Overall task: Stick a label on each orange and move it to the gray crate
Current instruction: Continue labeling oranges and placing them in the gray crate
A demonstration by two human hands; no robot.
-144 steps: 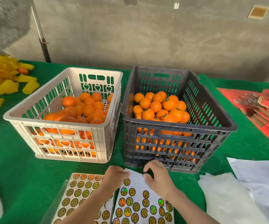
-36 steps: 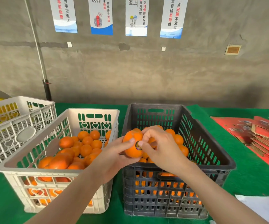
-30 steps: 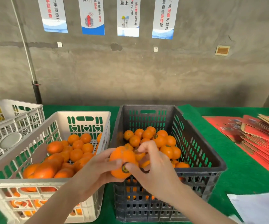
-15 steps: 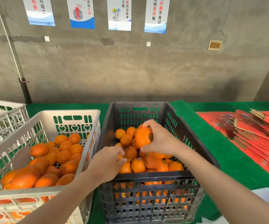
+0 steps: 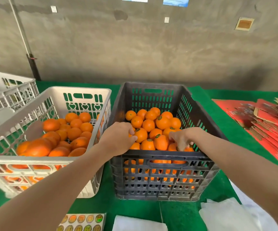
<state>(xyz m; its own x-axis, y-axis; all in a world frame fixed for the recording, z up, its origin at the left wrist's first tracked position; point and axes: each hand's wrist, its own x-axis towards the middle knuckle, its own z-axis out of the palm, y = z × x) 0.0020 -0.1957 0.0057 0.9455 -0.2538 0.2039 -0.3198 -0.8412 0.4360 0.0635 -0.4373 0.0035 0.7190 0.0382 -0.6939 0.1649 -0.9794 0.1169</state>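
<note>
Left hand point(image 5: 118, 140) low over the near left of the gray crate point(image 5: 151, 182), thumb and curled fingertips against the left side of a labelled orange point(image 5: 141, 135) on top of the pile. Contact certain, a true hold impossible to tell. Right hand point(image 5: 182, 139) over the near right of the same crate, fingers bent downward, tips among the fruit just beside a second labelled orange point(image 5: 161, 143). Nothing visibly enclosed, grip impossible to judge.

Inside the gray crate, a heap of oranges point(image 5: 149, 125), several with a small round dark label on top. Just to its left, a white crate point(image 5: 39, 161) with more oranges point(image 5: 75, 129). Farther left, part of another white crate point(image 5: 11, 94).

Bare forearms reaching in from the bottom edge. Near that edge, a sheet of round shiny labels point(image 5: 83, 222) on the green table cover point(image 5: 233, 124). White paper point(image 5: 226, 215) at lower right, red cardboard sheets point(image 5: 271, 124) at far right.
</note>
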